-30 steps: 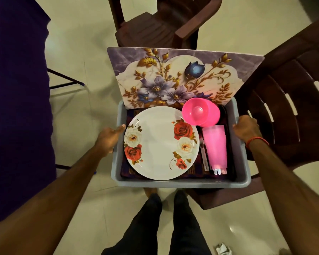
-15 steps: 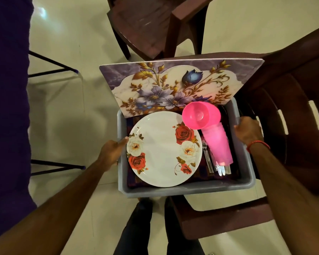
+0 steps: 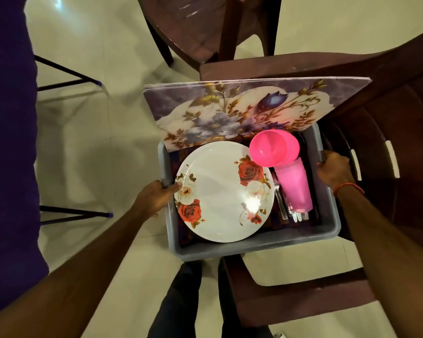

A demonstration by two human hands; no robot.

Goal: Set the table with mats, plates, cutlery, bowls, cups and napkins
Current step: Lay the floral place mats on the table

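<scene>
I carry a grey plastic tub in front of me. My left hand grips its left rim, thumb over the edge beside the plate. My right hand grips the right rim. Inside lie a white plate with red roses, stacked pink bowls, stacked pink cups on their side and clear-handled cutlery. Floral place mats lean up against the tub's far side. A dark patterned cloth lines the bottom.
A brown plastic chair stands under and to the right of the tub, another brown chair beyond it. A purple cloth-covered table with dark metal legs fills the left. Pale tiled floor lies between. My legs show below.
The tub has shifted right and slightly down in view, over the brown chair. Both hands keep their hold on the rims. The view has tilted further down.
</scene>
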